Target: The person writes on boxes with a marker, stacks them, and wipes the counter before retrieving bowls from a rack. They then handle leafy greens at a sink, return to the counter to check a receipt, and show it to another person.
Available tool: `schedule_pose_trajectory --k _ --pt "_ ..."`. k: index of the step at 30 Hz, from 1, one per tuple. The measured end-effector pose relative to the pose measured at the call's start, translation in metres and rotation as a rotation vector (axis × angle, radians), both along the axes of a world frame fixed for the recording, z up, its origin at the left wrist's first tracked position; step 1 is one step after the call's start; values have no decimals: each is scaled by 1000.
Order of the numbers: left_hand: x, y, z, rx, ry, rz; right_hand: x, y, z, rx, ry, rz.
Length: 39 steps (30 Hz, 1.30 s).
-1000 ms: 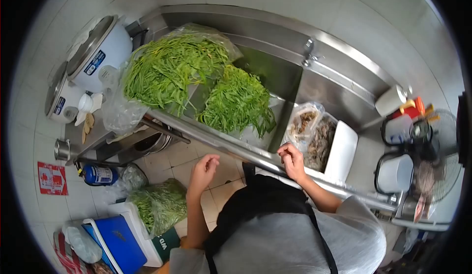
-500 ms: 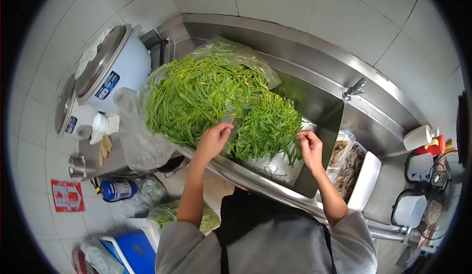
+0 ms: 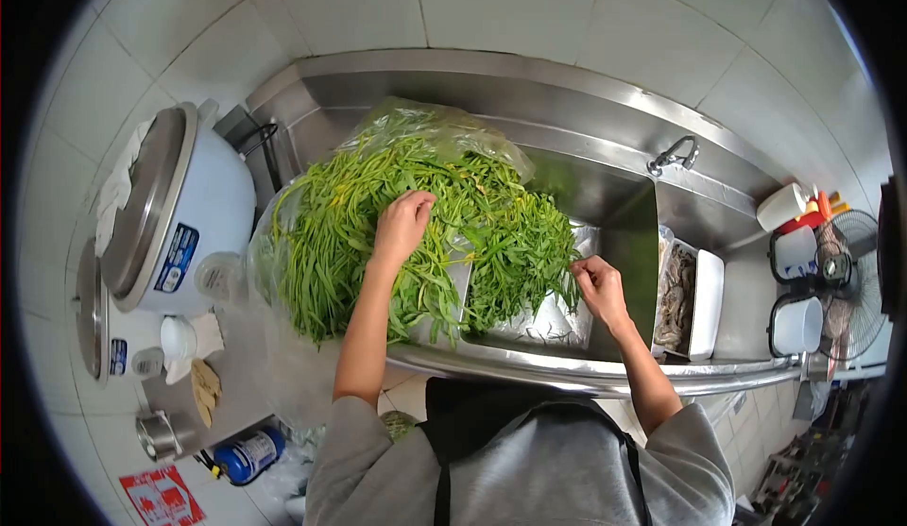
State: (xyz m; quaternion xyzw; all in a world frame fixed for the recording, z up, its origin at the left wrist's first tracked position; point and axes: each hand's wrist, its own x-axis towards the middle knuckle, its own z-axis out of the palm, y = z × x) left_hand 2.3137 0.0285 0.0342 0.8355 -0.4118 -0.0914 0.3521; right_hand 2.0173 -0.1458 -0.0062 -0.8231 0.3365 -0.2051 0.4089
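Note:
Long green stems with leaves lie heaped on a clear plastic bag at the left of the steel sink. My left hand rests over the heap, its fingers pinched; what they hold is too small to make out. A leafy green pile sits to the right, partly over a shiny metal tray in the basin. At the right edge of this pile my right hand has its fingertips pressed together around a leafy sprig.
A large rice cooker stands at the left. The faucet is at the back right. A white container with shrimp-like seafood sits right of the basin. A fan is at the far right.
The camera view has turned. My left hand has moved up and over the large heap, from its near edge. My right hand stays beside the smaller pile.

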Motion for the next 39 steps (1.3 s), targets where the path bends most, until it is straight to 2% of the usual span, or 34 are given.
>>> schedule_pose_trajectory --k 4,6,8,10,11,12,13,16,17,19,22,25,26,27,29,30,32,33,34,36,38,39 --pt "4 -17 0 -58 74 -81 -12 16 7 -89 31 -72" --pt "-6 -23 -22 -179 46 -211 -36 28 5 -82 14 -170" --pt "-33 -25 -53 -111 294 -262 -71 43 -5 -81 -22 -297" --pt "-76 -19 -92 -103 556 -359 -107 67 -9 -43 -35 -478" --pt "-104 -13 -93 -68 600 -449 -125 81 -14 18 -73 -580" --pt "-135 -7 -91 -35 705 -511 -140 95 -19 -42 -141 -629" --pt "-165 0 -80 14 717 -561 -154 108 -17 59 -39 -684" --pt "-234 12 -68 81 715 -717 -181 138 -30 -61 -76 -650" --pt "-252 11 -79 163 778 -726 -191 143 -35 -80 -126 -631" --pt "-291 -2 -73 150 751 -874 -220 156 -40 -57 -74 -625" --pt "-364 -36 -42 167 674 -1054 -296 174 -68 -58 -29 -792" --pt "-451 -82 -43 140 629 -1269 -396 195 -80 -106 23 -1037" --pt "-487 -96 -39 199 542 -1318 -432 202 -80 -61 61 -1122" --pt "-524 -110 -54 99 448 -1409 -470 210 -80 -14 100 -1203" --pt "-599 -121 -43 112 262 -1537 -535 221 -84 67 176 -1284" --pt "-631 -128 -56 216 221 -1558 -561 223 -85 96 196 -1326" --pt "-684 -130 -64 240 198 -1665 -613 219 -86 123 268 -1353" --pt "-711 -129 -68 257 170 -1732 -641 214 -87 193 288 -1379" --pt "-734 -128 -71 427 170 -1748 -668 205 -85 261 304 -1401" --pt "-778 -127 -78 466 178 -1846 -731 181 -82 392 363 -1371" --pt "-815 -136 -86 550 184 -1982 -798 151 -76 406 312 -1407" --pt "-838 -139 -74 593 197 -2003 -831 139 -70 327 266 -1460"
